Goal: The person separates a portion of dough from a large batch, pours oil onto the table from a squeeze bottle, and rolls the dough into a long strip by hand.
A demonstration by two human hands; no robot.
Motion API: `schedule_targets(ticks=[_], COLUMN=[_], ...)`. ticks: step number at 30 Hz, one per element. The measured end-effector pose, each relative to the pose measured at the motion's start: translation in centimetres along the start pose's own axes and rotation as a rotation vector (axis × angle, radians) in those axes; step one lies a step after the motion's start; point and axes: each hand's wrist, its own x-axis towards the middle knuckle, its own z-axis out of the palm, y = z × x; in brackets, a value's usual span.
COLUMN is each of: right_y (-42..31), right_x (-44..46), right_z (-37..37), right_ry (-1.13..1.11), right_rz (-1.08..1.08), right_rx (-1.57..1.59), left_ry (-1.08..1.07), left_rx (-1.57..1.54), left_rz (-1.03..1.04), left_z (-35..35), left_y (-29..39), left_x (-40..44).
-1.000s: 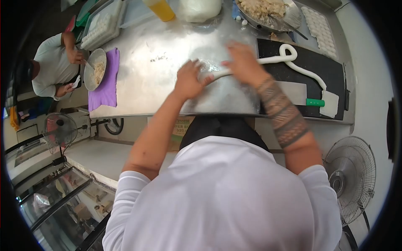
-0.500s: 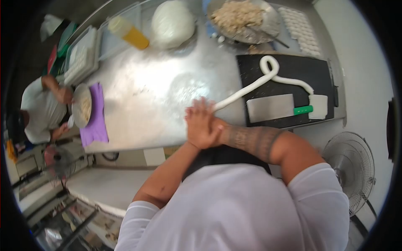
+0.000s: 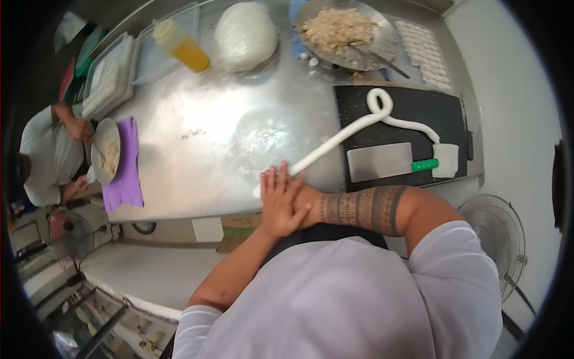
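A long white rope of dough (image 3: 335, 142) runs from the black board down to the metal table's near edge, with a loop at its far part. My left hand (image 3: 282, 203) lies flat over my right hand, fingers stretched and slightly apart, on the near part of the rope. Beneath it, my right hand (image 3: 307, 198) is mostly covered, and its fingers are hidden. A short end of the dough pokes out left of the hands. On the black board (image 3: 412, 106) rest a cleaver (image 3: 382, 161) with a green handle and a pale scraper-like square (image 3: 445, 160).
A big wrapped dough ball (image 3: 245, 37), a bottle of yellow liquid (image 3: 182, 46) and a metal bowl of chopped filling (image 3: 382, 39) stand at the back. Rows of small dough pieces (image 3: 423, 55) lie at right. At left a co-worker (image 3: 52, 152) handles another bowl (image 3: 106, 149).
Both hands, one over the other, have rolled nearer to my body along with the near part of the dough rope. Its left end now shows. The view has shifted slightly.
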Motion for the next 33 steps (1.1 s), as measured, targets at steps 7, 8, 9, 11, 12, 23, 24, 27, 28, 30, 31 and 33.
schedule_targets(ticks=[7,8,9,11,12,23,24,27,28,30,31,33], right_y=[7.2,7.7,8.0,7.8,7.1,5.4,6.3,6.5,6.2,4.7,4.3,1.7], right_x=[12.2,13.6,14.8,16.0,14.0,10.2,12.5,16.1,15.7,12.8,10.2,3.2], right_z=[-1.6,-2.3,-2.7,-2.6,-1.1,-0.1,-0.3,-2.1,-2.3,-1.9,-1.4,-1.2], right_ry=[-0.284,-0.248,-0.207,-0.12,-0.038,-0.156,-0.124,-0.143,-0.132,-0.119,-0.176,-0.212], right_rz=[0.04,0.026,0.016,0.007,-0.025,-0.033,-0.03,0.003,0.03,0.084,0.119,0.149], right_rx=[-0.448,-0.496,-0.542,-0.624,-0.369,-0.529,-0.58,-0.597,-0.589,-0.563,-0.542,-0.369], left_ry=[0.309,0.329,0.335,0.334,0.323,0.357,0.372,0.386,0.371,0.286,0.224,0.162], left_rx=[-0.03,-0.064,-0.031,0.03,0.043,-0.008,0.038,0.092,0.054,0.032,0.053,0.116], left_rz=[-0.117,-0.132,-0.12,-0.094,-0.065,-0.159,-0.144,-0.106,-0.112,-0.117,-0.11,-0.096], left_z=[-4.0,-5.0,-5.3,-5.1,-4.8,-2.6,-3.7,-5.8,-5.8,-4.7,-3.6,-1.4], left_y=[-11.0,-13.0,-13.7,-13.7,-11.8,-7.2,-9.3,-12.2,-11.9,-10.4,-9.4,-6.6], left_x=[11.9,13.5,13.9,14.0,12.6,6.6,8.2,10.5,10.1,7.0,4.1,-2.4])
